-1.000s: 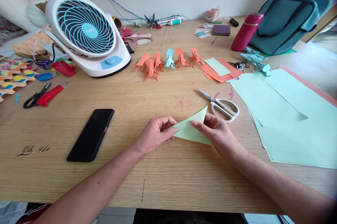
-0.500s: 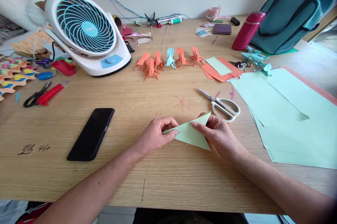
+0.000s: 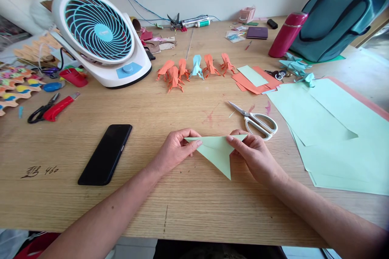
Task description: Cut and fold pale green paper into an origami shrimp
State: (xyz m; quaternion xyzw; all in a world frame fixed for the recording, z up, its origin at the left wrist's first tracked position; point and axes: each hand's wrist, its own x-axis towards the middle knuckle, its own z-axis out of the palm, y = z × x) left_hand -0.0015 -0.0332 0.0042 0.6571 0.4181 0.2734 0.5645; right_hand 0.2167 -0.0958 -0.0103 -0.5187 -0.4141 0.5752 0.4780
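A pale green sheet of folded paper is stretched between my two hands above the wooden table. It forms a triangle with its long edge at the top and a point hanging down. My left hand pinches the left corner, thumb in front and fingers behind. Near the right corner, my right hand grips the paper the same way, its fingertips partly hidden behind the sheet. White-handled scissors lie just beyond my right hand.
A black phone lies left of my hands. Folded paper insects stand in a group farther back. Large green sheets cover the right side. A fan, red bottle, teal bag and red cutter are around the edges.
The folded paper has turned clockwise, so its upper edge is now nearly level and its lower point hangs down. My left hand has risen slightly; both hands keep hold.
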